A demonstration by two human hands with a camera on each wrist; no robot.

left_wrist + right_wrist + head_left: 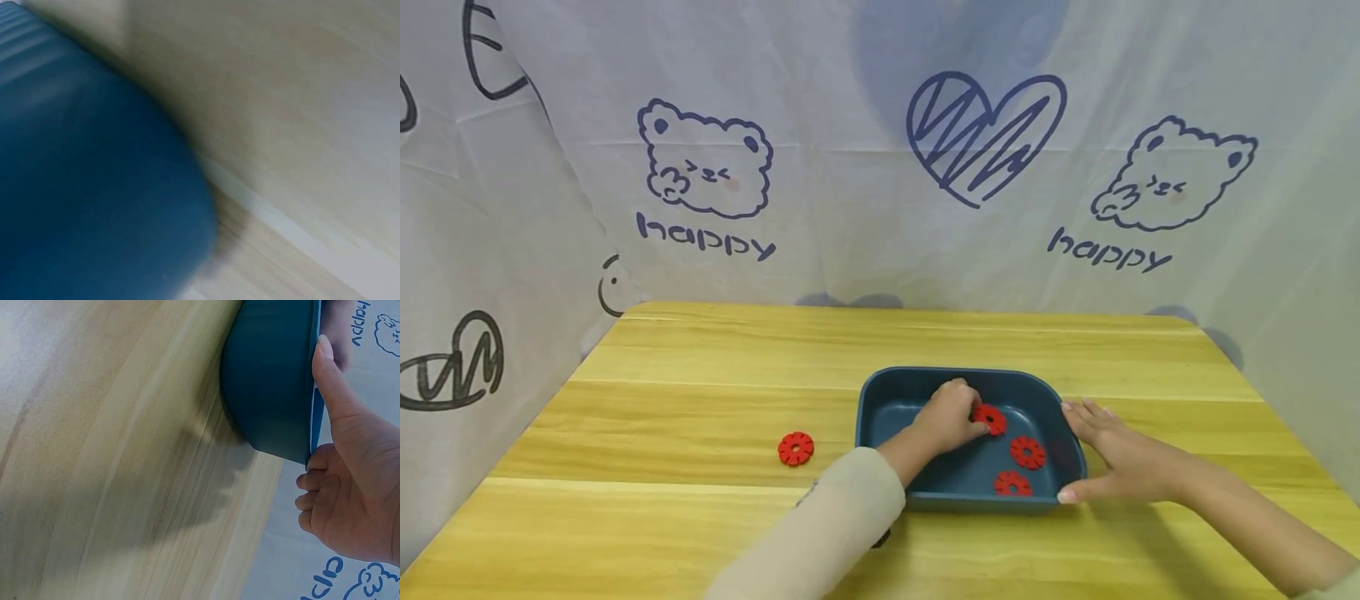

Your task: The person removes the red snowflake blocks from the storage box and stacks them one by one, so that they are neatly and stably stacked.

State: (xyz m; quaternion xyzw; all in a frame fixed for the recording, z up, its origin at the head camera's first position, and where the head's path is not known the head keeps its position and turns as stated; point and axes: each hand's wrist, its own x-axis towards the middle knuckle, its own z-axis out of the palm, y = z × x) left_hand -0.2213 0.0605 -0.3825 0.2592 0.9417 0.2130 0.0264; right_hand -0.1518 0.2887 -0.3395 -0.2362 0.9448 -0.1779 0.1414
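Observation:
A dark blue rectangular bin [955, 502] with rounded corners stands on the table. My left hand [951, 417] reaches inside it and pinches a red notched plastic disc [992, 420] at its left edge. Two more such discs lie in the bin: one red disc [1027, 452] to the right, another red disc [1013, 483] by the near wall. With fingers spread, my right hand [1120, 454] rests against the bin's right end, its thumb [328, 369] along the rim. The left wrist view shows only the bin's outer wall [94, 175] and tabletop.
A single red disc [795, 448] lies on the wooden table [700, 400] left of the bin. A small black thing [882, 539] shows beneath the left sleeve. White cloth [835, 192] with blue drawings hangs behind the table and along its sides.

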